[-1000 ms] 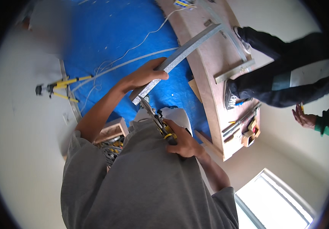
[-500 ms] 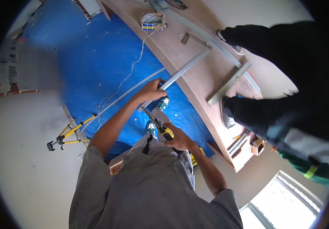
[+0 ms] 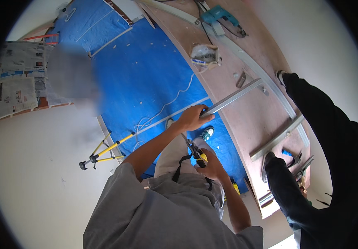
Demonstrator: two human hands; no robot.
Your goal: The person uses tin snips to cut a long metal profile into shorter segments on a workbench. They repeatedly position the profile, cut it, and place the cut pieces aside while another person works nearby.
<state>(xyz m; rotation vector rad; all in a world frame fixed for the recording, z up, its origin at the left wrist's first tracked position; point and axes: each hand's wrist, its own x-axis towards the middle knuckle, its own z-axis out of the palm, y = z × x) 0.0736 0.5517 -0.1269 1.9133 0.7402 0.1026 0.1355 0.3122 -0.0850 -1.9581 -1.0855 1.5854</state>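
My left hand [image 3: 193,118] is closed around the near end of a straight grey metal channel [image 3: 237,95]. The channel slants up to the right, and its far part reaches over the wooden platform [image 3: 237,133]. Lower down, close to my body, my right hand [image 3: 213,165] grips metal snips [image 3: 194,150] with yellow and black handles. Their jaws point up toward my left wrist and look apart from the channel. My fingers hide part of the handles.
On the platform lie a teal power drill [image 3: 220,17], an open box [image 3: 205,54], a long metal rail [image 3: 249,62], a short channel [image 3: 276,139] and a hammer [image 3: 292,157]. Another person's dark-trousered leg [image 3: 324,108] stands there. A yellow tripod [image 3: 108,150] and white cord [image 3: 166,106] rest on blue sheeting.
My view has swung, bringing the power drill into sight. Channel that stuck out past my left hand toward the snips no longer shows there. Both hands keep their holds.
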